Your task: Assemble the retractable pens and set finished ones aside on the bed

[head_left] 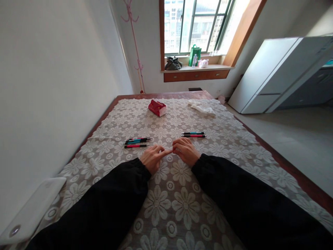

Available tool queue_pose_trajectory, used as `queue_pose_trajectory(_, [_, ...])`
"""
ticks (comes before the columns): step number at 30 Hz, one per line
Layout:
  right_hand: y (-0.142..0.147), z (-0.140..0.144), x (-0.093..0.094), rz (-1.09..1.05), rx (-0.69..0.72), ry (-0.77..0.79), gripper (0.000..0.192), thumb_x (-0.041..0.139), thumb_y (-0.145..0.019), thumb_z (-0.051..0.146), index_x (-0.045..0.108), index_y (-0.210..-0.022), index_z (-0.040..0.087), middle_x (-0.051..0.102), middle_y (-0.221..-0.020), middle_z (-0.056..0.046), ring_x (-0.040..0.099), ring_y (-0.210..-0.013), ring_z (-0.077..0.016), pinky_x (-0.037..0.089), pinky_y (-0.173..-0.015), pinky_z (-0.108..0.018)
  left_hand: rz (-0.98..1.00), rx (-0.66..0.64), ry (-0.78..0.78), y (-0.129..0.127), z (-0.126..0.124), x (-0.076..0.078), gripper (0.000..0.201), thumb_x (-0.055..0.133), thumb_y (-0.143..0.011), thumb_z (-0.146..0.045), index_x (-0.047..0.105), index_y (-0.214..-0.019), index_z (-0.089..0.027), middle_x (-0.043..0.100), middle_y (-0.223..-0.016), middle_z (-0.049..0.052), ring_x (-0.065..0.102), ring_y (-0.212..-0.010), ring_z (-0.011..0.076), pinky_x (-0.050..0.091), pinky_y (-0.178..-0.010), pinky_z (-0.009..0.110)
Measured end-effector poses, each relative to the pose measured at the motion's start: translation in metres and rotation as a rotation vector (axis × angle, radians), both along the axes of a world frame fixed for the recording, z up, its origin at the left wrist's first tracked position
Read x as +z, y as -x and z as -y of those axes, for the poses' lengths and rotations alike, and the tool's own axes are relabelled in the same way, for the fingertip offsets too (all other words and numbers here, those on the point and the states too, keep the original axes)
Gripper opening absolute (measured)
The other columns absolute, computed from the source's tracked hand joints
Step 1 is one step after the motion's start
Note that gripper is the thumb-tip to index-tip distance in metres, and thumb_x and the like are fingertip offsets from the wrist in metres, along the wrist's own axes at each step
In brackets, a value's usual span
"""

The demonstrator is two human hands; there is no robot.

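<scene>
My left hand (153,158) is closed low over the lace tablecloth, one finger reaching right until its tip meets my right hand (186,151). The fingers of my right hand curl down into a pinch at that point. Whatever may lie between the fingertips is too small or hidden to make out. Just beyond my left hand lie several pens, among them a blue and black pen (137,140) and a red and black pen (135,146). Beyond my right hand, a teal and black pen (193,133) lies parallel to another red and black pen (194,136).
A red tissue pack (157,107) and a crumpled white plastic bag (201,108) lie farther back on the lace tablecloth (170,205). A white, phone-like object (33,208) is at the near left corner. A wall (65,69) runs along the left side.
</scene>
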State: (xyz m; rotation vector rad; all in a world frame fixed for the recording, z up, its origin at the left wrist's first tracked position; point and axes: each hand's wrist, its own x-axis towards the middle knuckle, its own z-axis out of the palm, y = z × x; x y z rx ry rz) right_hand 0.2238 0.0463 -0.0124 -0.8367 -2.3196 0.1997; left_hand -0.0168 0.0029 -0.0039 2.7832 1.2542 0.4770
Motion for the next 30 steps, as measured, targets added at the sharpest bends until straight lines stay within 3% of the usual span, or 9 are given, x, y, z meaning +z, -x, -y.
queue_pose_trajectory(4, [-0.001,0.001,0.002,-0.050,-0.024,0.023,0.005,0.066,-0.096,0.025,0.063,-0.093,0.023,0.071,-0.088,-0.001,0.061,-0.091,-0.0181,0.038,-0.096,-0.039,0.057,-0.034,0.011,0.002,-0.001,-0.001,0.086,0.045,-0.075,0.007,0.048,-0.151,-0.032,0.062,-0.112,0.005,0.056,-0.102,0.0212,0.052,-0.092,0.036])
queue_pose_trajectory(7, [-0.001,0.001,0.000,-0.109,0.008,0.050,0.007,0.066,-0.097,0.027,0.060,-0.096,0.023,0.069,-0.085,-0.001,0.062,-0.083,-0.0168,0.043,-0.088,-0.036,0.061,-0.052,-0.002,0.002,-0.001,-0.001,0.087,0.046,-0.073,0.007,0.046,-0.153,-0.030,0.061,-0.112,0.006,0.055,-0.102,0.0212,0.053,-0.092,0.036])
queue_pose_trajectory(14, [-0.001,-0.002,-0.010,-0.238,0.074,0.096,0.030,0.070,-0.093,0.025,0.053,-0.118,0.026,0.072,-0.088,0.001,0.065,-0.083,-0.0173,0.049,-0.087,-0.036,0.031,-0.059,-0.028,0.003,-0.001,-0.002,0.088,0.047,-0.072,0.007,0.048,-0.151,-0.032,0.062,-0.109,0.005,0.055,-0.099,0.0207,0.054,-0.089,0.036])
queue_pose_trajectory(19, [-0.001,-0.001,-0.007,-0.214,0.075,0.115,0.031,0.072,-0.091,0.023,0.055,-0.117,0.025,0.073,-0.090,0.000,0.066,-0.084,-0.0172,0.050,-0.088,-0.036,0.052,-0.038,-0.054,0.003,-0.001,-0.003,0.086,0.046,-0.070,0.008,0.054,-0.146,-0.032,0.061,-0.108,0.005,0.055,-0.098,0.0206,0.054,-0.087,0.035])
queue_pose_trajectory(30, [-0.001,-0.002,-0.010,-0.179,0.090,0.181,0.030,0.068,-0.093,0.023,0.056,-0.121,0.026,0.074,-0.089,0.000,0.070,-0.085,-0.0171,0.051,-0.091,-0.037,0.031,-0.076,-0.041,0.004,-0.003,-0.005,0.088,0.047,-0.071,0.008,0.050,-0.149,-0.031,0.061,-0.110,0.006,0.054,-0.098,0.0207,0.053,-0.089,0.035])
